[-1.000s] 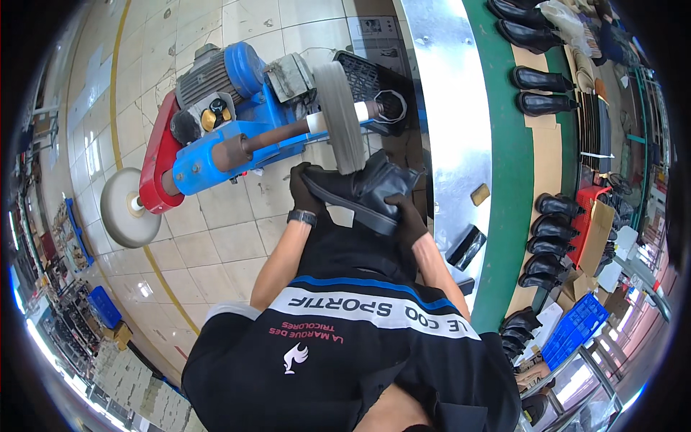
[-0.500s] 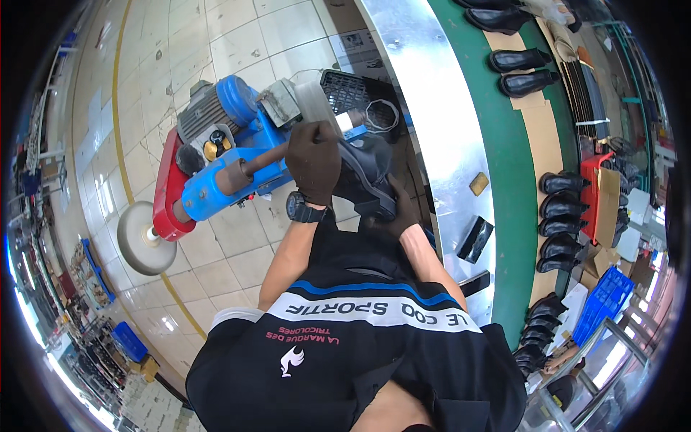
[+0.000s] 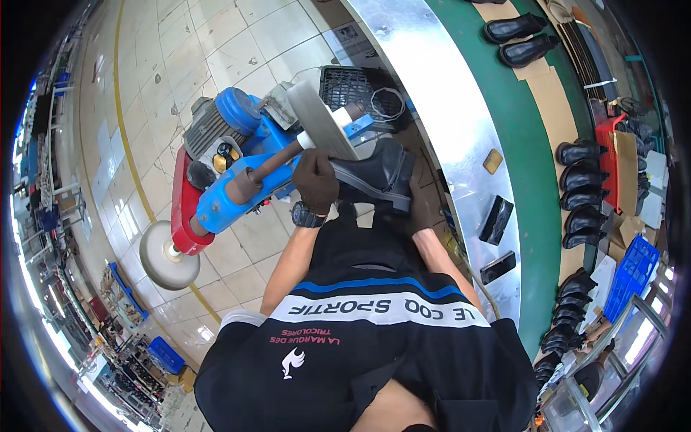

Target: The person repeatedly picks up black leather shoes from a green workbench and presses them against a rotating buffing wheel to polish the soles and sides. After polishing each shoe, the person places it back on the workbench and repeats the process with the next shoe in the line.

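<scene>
A black boot point(image 3: 380, 170) is held beside the grey wheel point(image 3: 320, 119), its toe clamped in the gloved left hand point(image 3: 315, 180) and its heel in the right hand point(image 3: 424, 209), work being judged under way, though wheel contact and the share left cannot be told.

There are two gloved hands point(image 3: 315, 178), one held boot point(image 3: 378, 175), one machine point(image 3: 225, 198) and two wheels point(image 3: 322, 119). The metal bench point(image 3: 461, 101) has one tan block point(image 3: 493, 161) and two black blocks point(image 3: 497, 219).
</scene>
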The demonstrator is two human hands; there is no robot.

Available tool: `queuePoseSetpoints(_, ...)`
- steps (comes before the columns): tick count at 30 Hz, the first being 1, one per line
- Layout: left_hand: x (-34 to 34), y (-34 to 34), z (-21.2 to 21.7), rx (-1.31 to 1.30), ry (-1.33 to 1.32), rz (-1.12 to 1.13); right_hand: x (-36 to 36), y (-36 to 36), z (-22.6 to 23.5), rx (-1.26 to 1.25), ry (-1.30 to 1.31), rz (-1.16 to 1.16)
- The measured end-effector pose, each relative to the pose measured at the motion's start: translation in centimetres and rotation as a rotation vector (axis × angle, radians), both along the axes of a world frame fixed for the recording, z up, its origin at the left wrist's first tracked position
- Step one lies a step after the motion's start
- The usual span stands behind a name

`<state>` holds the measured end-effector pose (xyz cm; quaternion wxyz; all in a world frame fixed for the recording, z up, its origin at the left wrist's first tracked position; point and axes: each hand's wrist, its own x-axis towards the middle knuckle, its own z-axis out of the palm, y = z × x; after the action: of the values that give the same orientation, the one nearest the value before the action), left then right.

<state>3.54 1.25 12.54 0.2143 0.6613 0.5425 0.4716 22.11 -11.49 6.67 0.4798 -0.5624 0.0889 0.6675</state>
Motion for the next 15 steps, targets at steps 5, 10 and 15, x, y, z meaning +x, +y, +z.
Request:
queuePoseSetpoints(5,0.3,2.7,1.1,0.218,0.115,-0.156,-2.8,1.5,-2.0,0.033,0.236,0.041)
queuePoseSetpoints(10,1.1,4.4,3.0,0.330,0.239,-0.313,-4.6,0.6,-1.6,0.115,0.182,0.103)
queuePoseSetpoints(15,-0.2,3.1,0.7,0.235,0.535,-0.371,-6.9,-3.7,-4.5,0.353,-0.253,0.481)
